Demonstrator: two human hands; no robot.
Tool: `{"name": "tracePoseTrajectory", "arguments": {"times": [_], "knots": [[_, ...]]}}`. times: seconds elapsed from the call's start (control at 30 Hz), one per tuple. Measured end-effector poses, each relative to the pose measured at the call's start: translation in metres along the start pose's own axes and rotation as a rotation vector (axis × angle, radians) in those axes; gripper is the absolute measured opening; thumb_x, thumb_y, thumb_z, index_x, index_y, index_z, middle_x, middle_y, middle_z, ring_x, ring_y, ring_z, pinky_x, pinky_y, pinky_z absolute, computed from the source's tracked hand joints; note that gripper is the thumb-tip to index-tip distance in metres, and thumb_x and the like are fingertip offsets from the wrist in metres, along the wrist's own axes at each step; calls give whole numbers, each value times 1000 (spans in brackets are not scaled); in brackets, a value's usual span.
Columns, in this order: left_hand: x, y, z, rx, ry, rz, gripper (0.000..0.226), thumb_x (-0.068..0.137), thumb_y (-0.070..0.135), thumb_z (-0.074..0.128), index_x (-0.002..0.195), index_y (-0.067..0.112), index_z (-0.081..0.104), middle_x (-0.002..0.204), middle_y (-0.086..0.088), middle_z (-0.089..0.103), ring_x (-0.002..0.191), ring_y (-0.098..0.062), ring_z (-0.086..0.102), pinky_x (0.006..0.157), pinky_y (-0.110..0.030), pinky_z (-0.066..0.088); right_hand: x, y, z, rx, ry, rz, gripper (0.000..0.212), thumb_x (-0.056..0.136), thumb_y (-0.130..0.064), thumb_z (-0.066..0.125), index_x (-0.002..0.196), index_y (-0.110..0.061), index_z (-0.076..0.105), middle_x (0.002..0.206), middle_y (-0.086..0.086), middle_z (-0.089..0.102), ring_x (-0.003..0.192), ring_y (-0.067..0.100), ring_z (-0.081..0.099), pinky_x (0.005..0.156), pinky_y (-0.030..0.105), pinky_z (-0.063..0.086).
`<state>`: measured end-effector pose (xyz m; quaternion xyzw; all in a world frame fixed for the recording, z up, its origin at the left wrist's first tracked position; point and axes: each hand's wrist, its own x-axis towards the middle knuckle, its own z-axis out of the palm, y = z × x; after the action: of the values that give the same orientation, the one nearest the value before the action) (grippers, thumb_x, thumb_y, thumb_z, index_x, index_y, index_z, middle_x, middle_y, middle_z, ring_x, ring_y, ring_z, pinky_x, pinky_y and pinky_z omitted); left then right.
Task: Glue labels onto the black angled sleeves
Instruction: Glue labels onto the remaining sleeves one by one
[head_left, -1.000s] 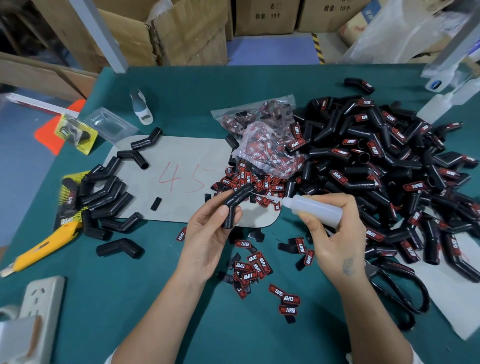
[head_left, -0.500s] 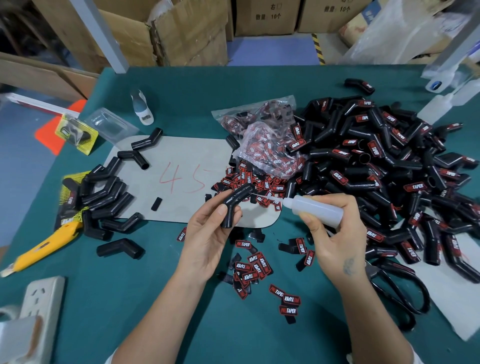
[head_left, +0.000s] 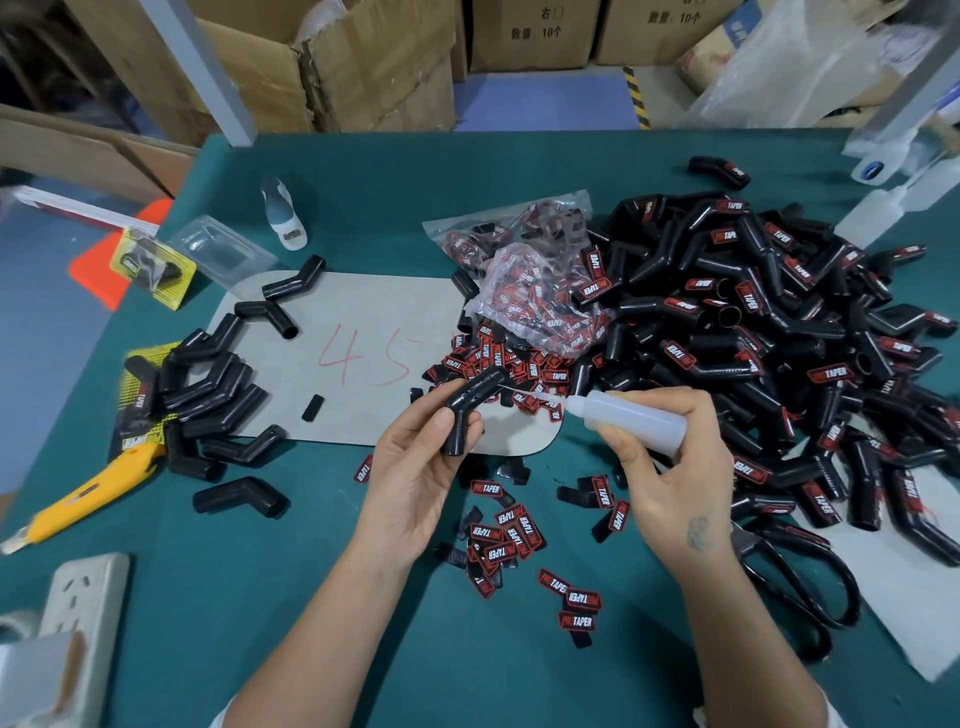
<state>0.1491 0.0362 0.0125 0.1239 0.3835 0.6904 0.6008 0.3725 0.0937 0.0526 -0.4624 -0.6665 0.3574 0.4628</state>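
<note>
While the left hand gripped a glossy black angled rubber sleeve between thumb and curled fingers, the right hand held a translucent white squeeze bottle of glue, fingers wrapped round its body. The bottle's thin needle tip reached to the sleeve's upper arm, touching it or very nearly so. The sleeve was a short tube bent at a shallow elbow, smooth and shiny, with no label on the side that showed; it was held above the green tabletop, over its middle, a little toward the near edge.

Below the hands, toward the near edge, lay loose red-and-black rectangular labels printed with white "TAPER" lettering, some face down. More labels spilled from a crumpled clear plastic bag of labels lying past the hands toward the far edge. A large heap of black angled sleeves already bearing labels covered the right side of the tabletop. A smaller cluster of plain black angled sleeves lay by the left edge, partly on a grey rounded card marked "45" in red. A yellow utility knife lay near the left edge, and black-handled scissors lay at the near right.
</note>
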Motion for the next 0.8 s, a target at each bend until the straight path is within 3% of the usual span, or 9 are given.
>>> {"name": "tracePoseTrajectory", "arguments": {"times": [0.43,0.53,0.67,0.8], "knots": [[0,0,2,15,11,7,59,66,30,101,118,12,80,116,-15,77,93,-20,78,83,-24,62,-1,0,1,-13,-29,-7,29,92,-44,68,109,-60,52,112,-30,70,106,-1,66,84,6,45],[-1,0,3,10,14,15,44,75,22,94,116,12,81,115,-15,78,92,-19,78,83,-24,62,0,1,1,-4,-20,-5,28,92,-43,69,110,-58,52,112,-29,70,107,-1,66,84,6,45],[-1,-2,2,8,32,13,28,92,9,68,116,12,81,112,-13,78,91,-19,78,82,-23,62,-2,1,3,-10,-46,-9,29,92,-44,69,110,-60,53,113,-28,70,107,-1,66,85,7,44],[0,-2,2,22,23,6,28,88,11,76,116,12,81,113,-14,78,91,-19,78,82,-23,62,0,2,1,-17,-23,-14,29,93,-43,68,110,-59,52,113,-30,69,107,-2,66,84,6,44]]}}
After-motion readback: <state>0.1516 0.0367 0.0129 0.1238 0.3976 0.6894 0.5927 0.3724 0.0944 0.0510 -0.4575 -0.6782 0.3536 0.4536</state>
